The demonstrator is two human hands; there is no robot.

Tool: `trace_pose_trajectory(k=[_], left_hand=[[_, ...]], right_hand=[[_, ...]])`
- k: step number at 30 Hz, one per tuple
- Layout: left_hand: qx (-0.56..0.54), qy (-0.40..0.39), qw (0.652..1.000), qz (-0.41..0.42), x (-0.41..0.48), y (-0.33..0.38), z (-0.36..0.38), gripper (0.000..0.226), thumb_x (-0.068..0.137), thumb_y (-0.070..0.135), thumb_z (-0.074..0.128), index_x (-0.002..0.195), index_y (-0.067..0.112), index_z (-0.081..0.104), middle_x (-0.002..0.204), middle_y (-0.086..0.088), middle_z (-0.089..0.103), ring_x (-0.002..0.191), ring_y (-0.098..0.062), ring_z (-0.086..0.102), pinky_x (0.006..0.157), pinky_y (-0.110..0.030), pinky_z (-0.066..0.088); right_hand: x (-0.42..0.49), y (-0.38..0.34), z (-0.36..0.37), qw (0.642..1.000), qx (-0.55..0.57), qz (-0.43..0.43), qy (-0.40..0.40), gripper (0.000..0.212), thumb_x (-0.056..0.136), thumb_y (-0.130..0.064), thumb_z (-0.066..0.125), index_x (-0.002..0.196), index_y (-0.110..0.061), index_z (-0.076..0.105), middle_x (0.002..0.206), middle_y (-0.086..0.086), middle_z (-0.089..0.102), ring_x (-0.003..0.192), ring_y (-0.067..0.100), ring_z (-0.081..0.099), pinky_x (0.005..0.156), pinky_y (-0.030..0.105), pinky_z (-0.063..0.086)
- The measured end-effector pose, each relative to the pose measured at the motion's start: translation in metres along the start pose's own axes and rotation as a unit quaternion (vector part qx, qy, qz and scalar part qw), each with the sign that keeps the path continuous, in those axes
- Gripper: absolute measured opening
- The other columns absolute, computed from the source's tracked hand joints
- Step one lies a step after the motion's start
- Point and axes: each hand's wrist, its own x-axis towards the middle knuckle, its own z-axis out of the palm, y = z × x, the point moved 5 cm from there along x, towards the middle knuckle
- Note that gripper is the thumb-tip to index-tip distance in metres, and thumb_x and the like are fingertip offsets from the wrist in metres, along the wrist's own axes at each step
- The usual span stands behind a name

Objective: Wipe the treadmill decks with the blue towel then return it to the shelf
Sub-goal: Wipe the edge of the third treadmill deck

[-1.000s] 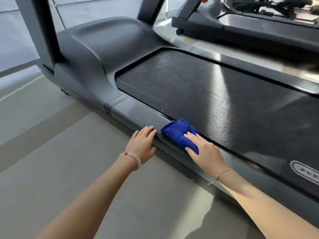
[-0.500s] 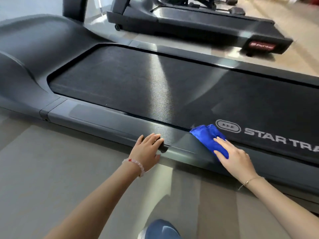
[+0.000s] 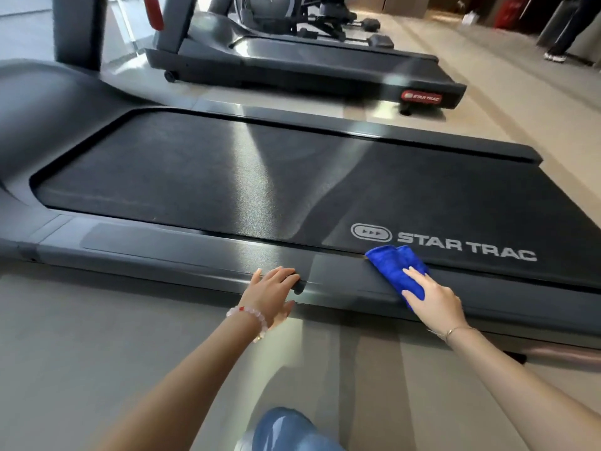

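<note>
A folded blue towel lies on the near side rail of a dark treadmill, at the edge of its black belt just below the STAR TRAC lettering. My right hand presses flat on the towel's near half, fingers spread over it. My left hand rests on the same rail to the left, fingers curled over its top edge and thumb on the outer side. It holds nothing else.
A second treadmill stands parallel behind the first, with more gym machines beyond. A person's legs show at the far right. My knee is at the bottom. Beige floor surrounds the machines.
My right hand has slid the towel along the rail toward the treadmill's rear end, from near the motor hood to the logo. My left hand followed along the rail.
</note>
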Motion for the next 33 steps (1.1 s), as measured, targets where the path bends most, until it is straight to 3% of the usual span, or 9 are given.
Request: trace_pose_trajectory(k=[3, 7, 17, 25, 29, 33], left_hand=[[-0.012, 0.004, 1.000, 0.022, 0.005, 0.018, 0.001, 0.049, 0.093, 0.033, 0.051, 0.138, 0.024, 0.036, 0.148, 0.007, 0.027, 0.139, -0.016, 0.018, 0.114, -0.042, 0.012], [0.013, 0.016, 1.000, 0.010, -0.004, 0.014, 0.011, 0.060, 0.092, 0.036, 0.051, 0.145, 0.027, 0.025, 0.154, 0.009, 0.018, 0.142, -0.015, 0.010, 0.115, -0.041, 0.006], [0.001, 0.067, 0.998, -0.002, 0.003, 0.020, 0.002, 0.050, 0.080, 0.034, 0.068, 0.125, 0.018, 0.054, 0.130, 0.000, 0.052, 0.123, -0.025, 0.046, 0.103, -0.049, 0.036], [0.007, 0.071, 0.997, -0.038, 0.002, 0.030, 0.005, 0.053, 0.079, 0.034, 0.069, 0.125, 0.012, 0.054, 0.130, -0.006, 0.052, 0.121, -0.030, 0.045, 0.103, -0.043, 0.033], [-0.011, 0.071, 0.997, -0.040, 0.005, 0.050, 0.005, 0.050, 0.080, 0.030, 0.069, 0.124, 0.011, 0.056, 0.129, -0.009, 0.052, 0.122, -0.032, 0.043, 0.103, -0.043, 0.033], [-0.010, 0.036, 0.999, -0.014, 0.011, 0.090, 0.008, 0.048, 0.088, 0.035, 0.058, 0.133, 0.018, 0.048, 0.138, -0.001, 0.044, 0.130, -0.023, 0.033, 0.107, -0.034, 0.028]], right_hand=[[-0.005, -0.017, 0.003, 0.999, 0.000, -0.025, -0.027, 0.048, 0.093, -0.030, 0.053, 0.139, -0.034, 0.040, 0.150, -0.015, 0.033, 0.138, 0.020, 0.033, 0.105, 0.035, 0.032], [-0.009, -0.051, 0.021, 0.994, 0.010, -0.086, -0.063, 0.048, 0.093, -0.029, 0.052, 0.139, -0.035, 0.040, 0.150, -0.016, 0.032, 0.139, 0.019, 0.031, 0.106, 0.035, 0.032], [0.001, -0.052, 0.026, 0.988, 0.009, -0.135, -0.079, 0.048, 0.095, -0.030, 0.050, 0.141, -0.034, 0.037, 0.150, -0.017, 0.030, 0.138, 0.018, 0.031, 0.106, 0.035, 0.033], [0.000, -0.052, 0.025, 0.983, -0.012, -0.174, -0.063, 0.046, 0.096, -0.030, 0.047, 0.141, -0.032, 0.037, 0.151, -0.013, 0.032, 0.138, 0.018, 0.032, 0.104, 0.036, 0.035], [-0.006, -0.019, 0.006, 0.984, -0.013, -0.174, -0.022, 0.044, 0.095, -0.029, 0.048, 0.138, -0.031, 0.042, 0.147, -0.012, 0.039, 0.133, 0.019, 0.040, 0.101, 0.034, 0.037], [-0.001, 0.062, -0.025, 0.995, -0.033, -0.089, 0.023, 0.040, 0.092, -0.026, 0.049, 0.133, -0.030, 0.049, 0.135, -0.004, 0.055, 0.117, 0.028, 0.054, 0.091, 0.034, 0.043]])
